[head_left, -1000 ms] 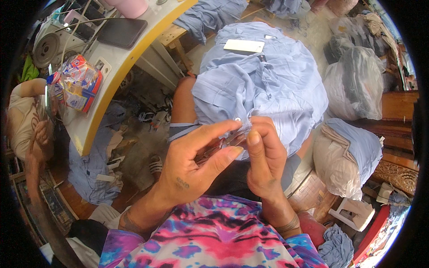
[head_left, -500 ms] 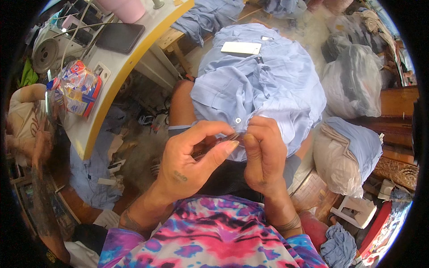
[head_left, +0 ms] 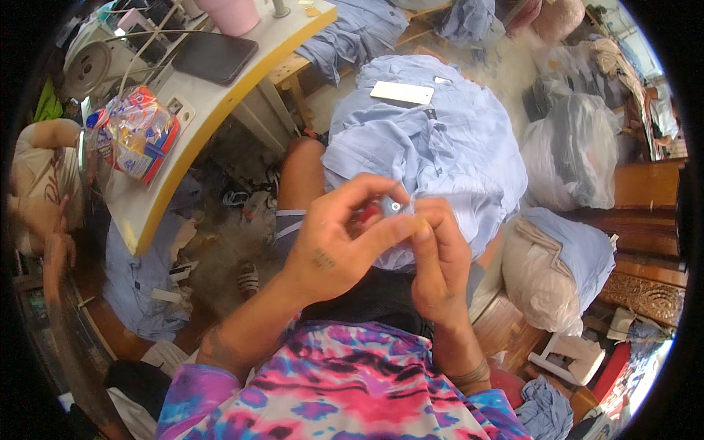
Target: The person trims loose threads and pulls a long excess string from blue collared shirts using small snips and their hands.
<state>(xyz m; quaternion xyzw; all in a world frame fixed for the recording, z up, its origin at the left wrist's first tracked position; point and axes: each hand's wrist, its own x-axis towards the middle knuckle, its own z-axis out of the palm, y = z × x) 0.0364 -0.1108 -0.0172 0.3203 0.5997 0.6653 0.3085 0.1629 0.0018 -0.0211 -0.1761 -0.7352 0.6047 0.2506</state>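
A light blue shirt (head_left: 477, 139) lies heaped over my lap, with a small white button (head_left: 396, 207) showing between my hands. My left hand (head_left: 334, 235) is curled, its thumb and forefinger bent around the button area. Inside its palm shows a red piece of a small tool (head_left: 369, 213); the fingers cover most of it. Closed in a pinch, my right hand (head_left: 440, 253) grips the shirt's edge just right of the button, and the left thumb tip meets its fingers. A white card (head_left: 401, 93) rests on top of the shirt heap.
A white table (head_left: 165, 187) with a yellow edge stands at left, bearing a dark phone (head_left: 215, 57), a pink cup (head_left: 229, 16) and a colourful plastic packet (head_left: 143, 136). Another person's arm (head_left: 53, 227) is at far left. Stuffed plastic bags (head_left: 568, 147) and a cloth bundle (head_left: 557, 271) sit at right.
My left hand has moved slightly up and right, against the right hand's fingers. Thin metal tips seen between the hands earlier are now hidden. The view has shifted a little.
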